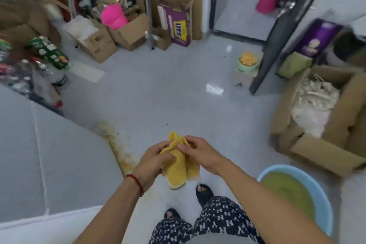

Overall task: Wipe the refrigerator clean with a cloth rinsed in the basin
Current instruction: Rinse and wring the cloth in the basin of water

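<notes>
We stand on the grey floor [158, 95], both hands in front of us at waist height. Left hand [153, 161] grips the yellow cloth [179, 172] near its top, fingers curled round it; a red string circles that wrist. Right hand [200, 152] pinches the cloth's upper edge between thumb and fingertips. The cloth hangs down between the hands, above our feet. Basin [324, 202], light blue, sits on the floor at lower right, holding murky greenish water. Grey fridge [49, 154] surface fills lower left. Cardboard boxes [326, 117] stand around the room.
</notes>
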The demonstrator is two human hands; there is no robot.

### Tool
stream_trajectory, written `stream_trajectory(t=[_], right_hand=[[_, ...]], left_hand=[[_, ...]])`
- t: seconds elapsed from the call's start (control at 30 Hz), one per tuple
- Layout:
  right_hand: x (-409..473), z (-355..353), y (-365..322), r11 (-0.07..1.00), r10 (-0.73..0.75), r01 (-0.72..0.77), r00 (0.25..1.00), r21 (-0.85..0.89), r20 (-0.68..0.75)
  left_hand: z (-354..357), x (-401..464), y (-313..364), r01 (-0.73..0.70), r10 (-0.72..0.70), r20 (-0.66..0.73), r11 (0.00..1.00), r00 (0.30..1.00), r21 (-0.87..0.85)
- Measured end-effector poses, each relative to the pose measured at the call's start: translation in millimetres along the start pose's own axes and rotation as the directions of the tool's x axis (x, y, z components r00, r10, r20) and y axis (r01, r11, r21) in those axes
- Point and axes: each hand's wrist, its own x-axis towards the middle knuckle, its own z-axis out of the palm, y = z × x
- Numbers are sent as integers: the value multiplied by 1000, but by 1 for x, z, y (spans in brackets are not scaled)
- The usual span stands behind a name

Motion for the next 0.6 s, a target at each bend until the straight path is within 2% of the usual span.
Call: stream_trajectory(t=[0.07, 0.13, 0.17, 0.23, 0.27, 0.33, 0.4, 0.47, 0.6], right_hand=[[-19, -41, 34, 994, 43, -58, 986, -91, -162], [-50, -78, 75, 966, 105, -178, 933, -187, -345], [-75, -88, 92, 948, 149, -260, 873, -184, -465], [-130, -104, 123, 911, 224, -403, 666, -91, -711], [-149, -108, 132, 888, 230, -454, 581, -76, -780], [-197, -113, 159, 843, 316, -536, 422, 47, -850], [-239, -120, 190, 823, 438, -510, 292, 249, -850], [-269, -127, 218, 806, 562, -398, 281, 438, -778], [-295, -149, 276, 712, 684, -162, 380, 683, -623]], left_hand=[[22, 28, 1, -1, -6, 55, 991, 998, 130], [48, 55, -2, -30, -9, 152, 967, 988, 253], [64, 64, -4, -56, -17, 221, 946, 975, 318], [108, 81, -10, -113, -55, 367, 900, 929, 422], [123, 85, -10, -126, -55, 377, 889, 925, 441], [164, 87, -18, -133, -56, 365, 872, 929, 471], [208, 86, -28, -131, -68, 369, 863, 927, 489], [244, 86, -40, -163, -57, 362, 821, 930, 547], [313, 108, -77, -235, -30, 351, 688, 936, 687]])
